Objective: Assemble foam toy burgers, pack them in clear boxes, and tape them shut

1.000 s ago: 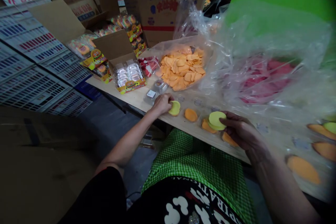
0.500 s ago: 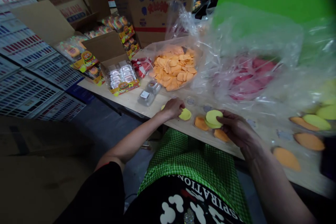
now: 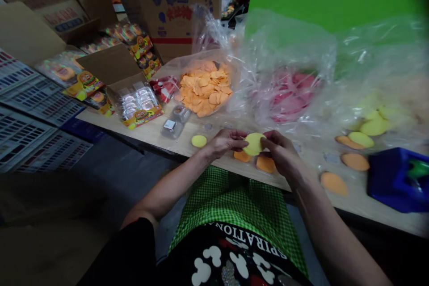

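Both my hands meet over the near edge of the wooden table [image 3: 157,132]. My right hand [image 3: 283,154] holds a small stack of yellow-green round discs [image 3: 254,144], and the fingertips of my left hand [image 3: 225,140] pinch the same stack from the left. Two orange discs [image 3: 265,164] lie on the table just under my hands. A single yellow-green disc [image 3: 199,141] lies on the table to the left of my left hand. More orange discs [image 3: 355,161] and yellow-green ones lie further right.
Behind my hands stand clear plastic bags: one of orange discs [image 3: 203,86], one of red pieces [image 3: 290,95], one of yellow pieces [image 3: 378,116]. A small clear case [image 3: 174,124] and open cartons of burger-printed packs [image 3: 139,100] sit left. A blue box [image 3: 398,178] is at the right.
My left hand left the yellow-green disc on the table and moved right to the stack in my right hand. The view has swung right, bringing the blue box in.
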`<state>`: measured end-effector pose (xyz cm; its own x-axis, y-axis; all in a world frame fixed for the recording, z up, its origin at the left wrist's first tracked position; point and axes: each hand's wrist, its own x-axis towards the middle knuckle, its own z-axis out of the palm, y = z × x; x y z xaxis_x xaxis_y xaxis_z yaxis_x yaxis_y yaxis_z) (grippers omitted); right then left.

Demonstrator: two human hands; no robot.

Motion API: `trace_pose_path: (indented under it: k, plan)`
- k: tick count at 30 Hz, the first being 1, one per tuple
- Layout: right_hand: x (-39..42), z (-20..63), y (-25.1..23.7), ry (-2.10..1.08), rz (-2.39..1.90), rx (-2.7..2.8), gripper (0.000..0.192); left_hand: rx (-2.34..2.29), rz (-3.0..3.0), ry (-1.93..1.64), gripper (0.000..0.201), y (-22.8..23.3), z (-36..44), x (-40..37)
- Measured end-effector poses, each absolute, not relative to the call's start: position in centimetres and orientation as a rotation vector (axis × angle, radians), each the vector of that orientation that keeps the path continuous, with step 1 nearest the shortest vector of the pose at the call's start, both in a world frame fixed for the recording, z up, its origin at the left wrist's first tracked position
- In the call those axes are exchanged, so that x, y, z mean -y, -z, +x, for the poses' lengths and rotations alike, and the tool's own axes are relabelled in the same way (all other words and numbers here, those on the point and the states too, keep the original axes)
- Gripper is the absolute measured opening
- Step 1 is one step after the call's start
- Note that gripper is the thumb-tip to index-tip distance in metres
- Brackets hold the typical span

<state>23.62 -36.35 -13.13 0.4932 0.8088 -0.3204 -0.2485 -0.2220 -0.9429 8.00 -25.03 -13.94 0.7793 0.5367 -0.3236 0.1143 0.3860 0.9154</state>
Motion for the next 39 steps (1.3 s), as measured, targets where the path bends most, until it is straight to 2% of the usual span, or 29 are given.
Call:
trace_pose_path:
  k: [6, 11, 14, 18, 23, 28, 36, 39]
  plan:
    - [39.2, 27.4, 13.1, -1.031, -1.646, 0.593, 0.017, -0.650, 1.282, -0.162, 0.030, 13.4, 7.9, 24.3]
    - [40.5, 27.7, 13.7, -1.042, -1.920, 0.970, 0.009, -0.725, 1.833, -0.120, 0.024, 13.9, 8.6, 25.1]
    - [40.2, 26.7, 14.3, -0.787, -2.181, 1.321, 0.008, -0.774, 2.266, -0.160, 0.025, 14.3, 9.1, 25.6]
    - [40.1, 25.9, 15.1, -0.385, -2.419, 1.599, 0.022, -0.751, 2.566, -0.148, 0.030, 14.5, 9.2, 26.2]
    - [42.1, 26.3, 14.9, -0.344, -2.428, 1.555, 0.042, -0.497, 2.831, -0.225, 0.032, 14.3, 6.8, 27.3]
    - [44.3, 26.2, 14.7, -0.318, -2.410, 1.650, 0.045, -0.279, 2.972, -0.175, 0.022, 14.5, 4.6, 29.1]
    - [44.6, 25.9, 14.6, -0.371, -2.282, 1.820, 0.048, -0.377, 2.909, -0.191, 0.031, 15.0, 7.1, 31.8]
    - [44.9, 25.6, 14.2, -0.406, -2.265, 1.817, 0.048, -0.211, 2.939, -0.205, 0.043, 14.4, 7.5, 32.5]
